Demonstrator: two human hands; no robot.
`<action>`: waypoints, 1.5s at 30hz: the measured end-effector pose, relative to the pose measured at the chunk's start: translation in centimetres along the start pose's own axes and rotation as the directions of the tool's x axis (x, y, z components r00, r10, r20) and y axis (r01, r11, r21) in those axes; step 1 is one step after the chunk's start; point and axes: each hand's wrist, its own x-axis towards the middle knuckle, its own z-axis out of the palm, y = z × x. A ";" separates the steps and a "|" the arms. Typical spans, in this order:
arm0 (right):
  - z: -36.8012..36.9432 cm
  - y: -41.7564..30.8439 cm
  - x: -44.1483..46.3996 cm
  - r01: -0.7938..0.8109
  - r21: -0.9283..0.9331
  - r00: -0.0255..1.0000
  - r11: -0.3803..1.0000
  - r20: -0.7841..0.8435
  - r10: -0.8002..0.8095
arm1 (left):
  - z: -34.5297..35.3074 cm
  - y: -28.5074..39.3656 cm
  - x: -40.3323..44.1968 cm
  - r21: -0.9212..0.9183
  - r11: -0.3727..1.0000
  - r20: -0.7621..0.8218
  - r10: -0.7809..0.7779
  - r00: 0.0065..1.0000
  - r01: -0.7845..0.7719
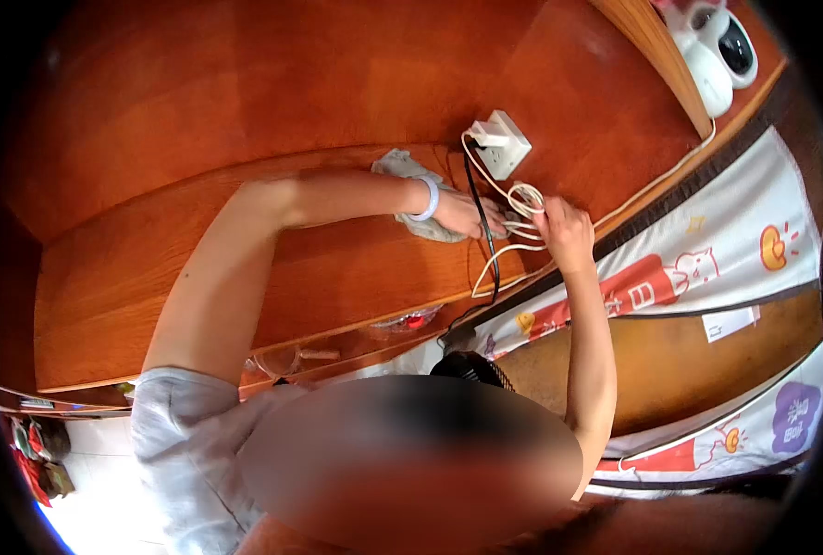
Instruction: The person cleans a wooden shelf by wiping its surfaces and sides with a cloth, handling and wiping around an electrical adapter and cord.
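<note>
Head view: a wooden shelf (pixel 365 277) is seen, backed by a reddish-brown panel (pixel 272 74) w/ a glossy finish. A grey cloth (pixel 397 166) is covered in part by the L hand (pixel 467 215); its fingers are partly hidden near the cables, so grip can't be told. A coiled white cable (pixel 525 194) is held by the R hand (pixel 567 231), fingers closed narrow on the loops, nr the shelf's R end. A black cable (pixel 479 199) is draped alongside, below a white outlet block (pixel 507 165). Printed hangings (pixel 749 227) are seen at R, pale floor (pixel 97 462) at bottom L.
</note>
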 end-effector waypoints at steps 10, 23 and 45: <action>0.3 0.2 -0.1 -0.004 -0.006 1.000 1.000 0.000 0.004 | -3.0 -6.5 -1.8 0.146 0.675 -0.066 -0.722 0.688 0.723; 0.6 0.4 -0.3 -0.024 -0.024 0.999 0.999 -0.044 0.023 | -3.9 -5.2 -0.7 0.293 0.561 -0.290 -0.720 0.631 0.774; 0.5 0.6 -0.4 0.032 0.059 0.998 0.998 -0.051 -0.029 | -3.4 -8.8 -2.4 0.462 0.708 0.030 -0.615 0.788 0.534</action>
